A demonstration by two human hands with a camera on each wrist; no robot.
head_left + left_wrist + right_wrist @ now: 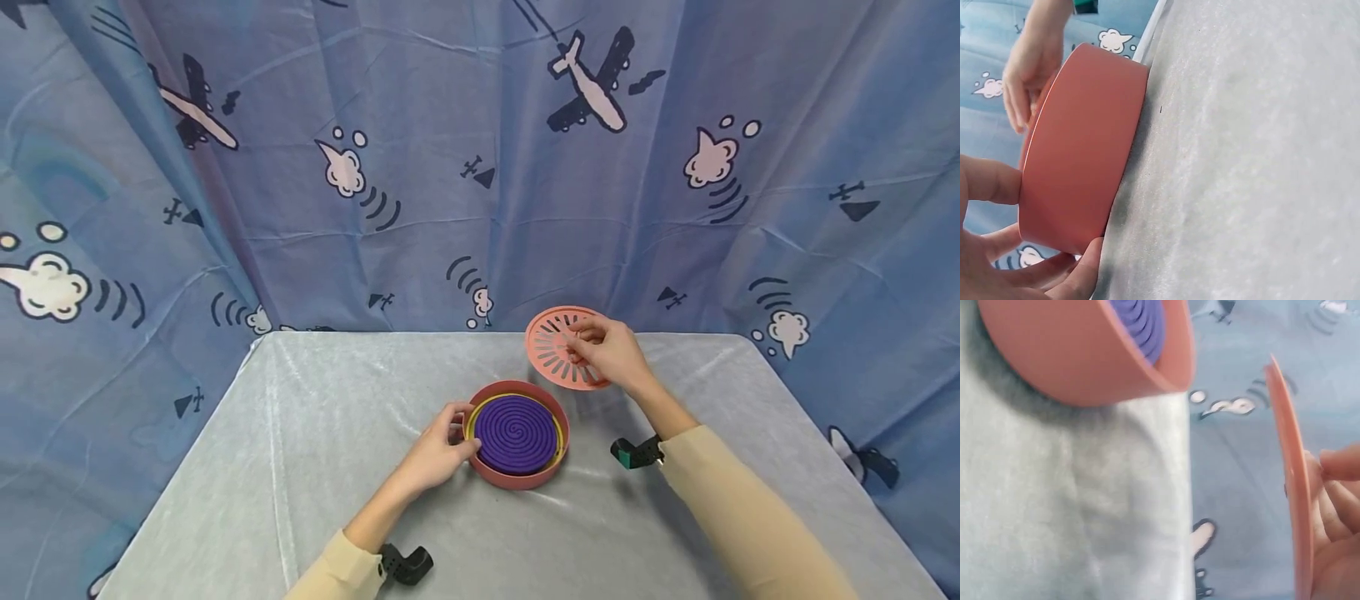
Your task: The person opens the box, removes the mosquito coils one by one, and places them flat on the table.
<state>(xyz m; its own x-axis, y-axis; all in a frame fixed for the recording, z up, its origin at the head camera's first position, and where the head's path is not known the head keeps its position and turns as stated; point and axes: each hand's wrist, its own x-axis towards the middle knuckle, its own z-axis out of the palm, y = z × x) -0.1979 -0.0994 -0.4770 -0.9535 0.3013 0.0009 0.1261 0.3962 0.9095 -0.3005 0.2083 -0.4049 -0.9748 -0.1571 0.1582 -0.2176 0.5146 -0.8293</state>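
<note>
- The round box (517, 481), of reddish pink, stood flat on the pale table (352, 408), near its middle.
- Inside the box lay a purple coil (516, 435) — a flat spiral, with a yellow ring (559, 443) showing around its edge.
- The left hand (437, 448) gripped the left side of the box: thumb at the rim, other fingers bent along the outer wall.
- The right hand (615, 354) pinched the lid (551, 340) near its centre, between thumb and fingers; the lid was in the air, beyond the box and to the right, apart from it.
- The lid was pink and round, with long slots arranged like rays.
- Behind the table hung a blue curtain (420, 208) — its print showed planes and small clouds.
</note>
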